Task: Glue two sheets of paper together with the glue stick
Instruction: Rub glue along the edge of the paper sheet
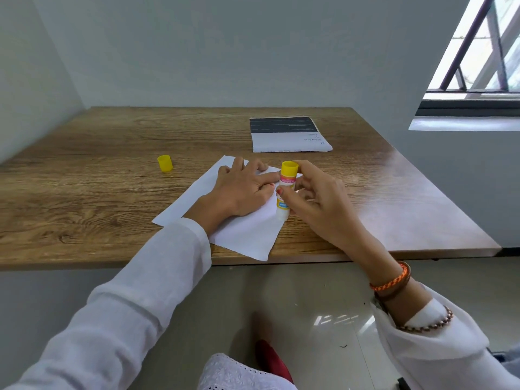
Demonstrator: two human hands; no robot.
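1. Head view is showing us pinning a white sheet of paper (242, 235) flat on the wooden desk (84, 192) with our left hand (242, 190); we are judging that this stops the sheet from sliding while glue goes on.
2. Our left fingers (237, 164) are lying straight and spread, pressing down and gripping nothing.
3. Our right hand (318, 201) is holding the glue stick (287, 190) upside down, its tip meeting the sheet near the right edge, probably so the glue is rubbing onto the paper.
4. Our right fingers (302, 167) and thumb are curling closed around the tube.
5. We are leaving the yellow cap (165, 163) standing well apart to the left, out of the way.
6. A folded printed sheet (289, 135) is waiting farther back; whether it is the second sheet we cannot tell.
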